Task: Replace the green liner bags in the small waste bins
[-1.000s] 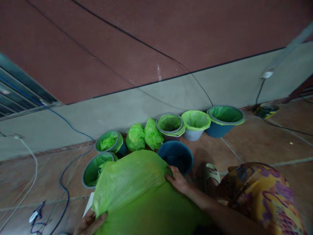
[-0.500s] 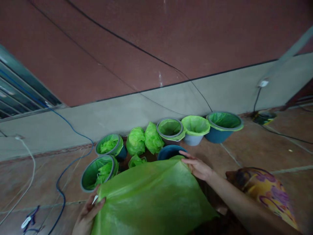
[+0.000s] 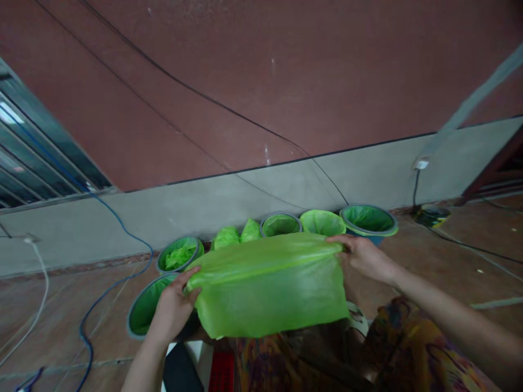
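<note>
Head view: you look down over both hands at a tiled floor (image 3: 449, 256) where it meets a grey wall (image 3: 245, 190).
Left hand (image 3: 174, 310): your fingers are clenched on the left top corner of the green bag (image 3: 269, 283), thumb on its near face.
Right hand (image 3: 363, 256): grasping the bag's right top corner, knuckles up.
Green bag: stretched flat between your hands, lifted off the floor, top edge roughly level, lower edge hanging above your patterned clothing (image 3: 408, 348).
Far edge of floor: a lined blue bucket (image 3: 370, 219) stands just beyond your right hand; two more lined buckets sit beside it to the left, then two tied green bundles (image 3: 226, 237).
Left side: one lined bucket (image 3: 180, 253) stands beyond your left hand, and a nearer bucket (image 3: 145, 307) sits partly behind that hand.
Cables: a blue cable (image 3: 118, 228) and a white cable (image 3: 38, 283) trail across the floor at the left.
</note>
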Motion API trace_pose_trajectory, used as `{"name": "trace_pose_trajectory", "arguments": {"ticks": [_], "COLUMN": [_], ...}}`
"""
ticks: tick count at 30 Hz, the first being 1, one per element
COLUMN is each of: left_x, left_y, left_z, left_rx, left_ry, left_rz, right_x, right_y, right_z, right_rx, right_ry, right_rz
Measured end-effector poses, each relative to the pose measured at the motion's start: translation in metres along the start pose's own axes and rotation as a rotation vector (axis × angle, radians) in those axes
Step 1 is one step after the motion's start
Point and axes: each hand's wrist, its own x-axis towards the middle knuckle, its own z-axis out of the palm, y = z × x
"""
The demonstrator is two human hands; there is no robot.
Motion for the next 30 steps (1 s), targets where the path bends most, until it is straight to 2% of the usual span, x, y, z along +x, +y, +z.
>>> {"name": "trace_pose_trajectory", "arguments": {"ticks": [3,6,8,10,12,14,16,18,20,23,26,28,30], "left_x": [0.001,-0.001,-0.002,-0.003,-0.005,-0.008,-0.010,-0.013,-0.014,-0.014,-0.014,-0.019,-0.028], "left_y": [0.009,0.012,0.009,0.004,0.001,0.004,0.013,0.025,0.036,0.040,0.020,-0.003,-0.028], "left_z": [0.005,0.006,0.005,0.005,0.008,0.014,0.023,0.031,0.035,0.032,0.028,0.032,0.042], "left_rx": [0.261,0.313,0.205,-0.025,-0.287,-0.432,-0.346,-0.098,0.145,0.289,0.267,0.265,0.295], "left_ry": [0.038,0.137,0.230,0.274,0.266,0.286,0.383,0.494,0.512,0.359,0.117,-0.010,-0.051], "left_rz": [0.105,0.134,0.162,0.167,0.114,0.040,0.007,-0.011,-0.068,-0.145,-0.132,-0.154,-0.212], "right_x": [-0.002,-0.003,-0.003,-0.003,-0.004,-0.004,-0.004,-0.004,-0.002,0.001,-0.001,-0.008,-0.021], "right_y": [0.006,0.010,0.011,0.009,0.003,-0.004,-0.010,-0.015,-0.017,-0.010,0.012,0.033,0.053], "right_z": [-0.003,-0.007,-0.009,-0.011,-0.009,-0.003,0.005,0.011,0.013,0.013,0.024,0.044,0.074], "right_rx": [-0.283,-0.267,-0.118,0.107,0.354,0.506,0.461,0.256,0.036,-0.182,-0.297,-0.333,-0.333], "right_ry": [0.072,0.179,0.259,0.309,0.322,0.365,0.485,0.625,0.694,0.614,0.374,0.199,0.071], "right_rz": [-0.042,-0.047,-0.071,-0.070,-0.019,0.049,0.100,0.125,0.134,0.145,0.200,0.261,0.294]}}
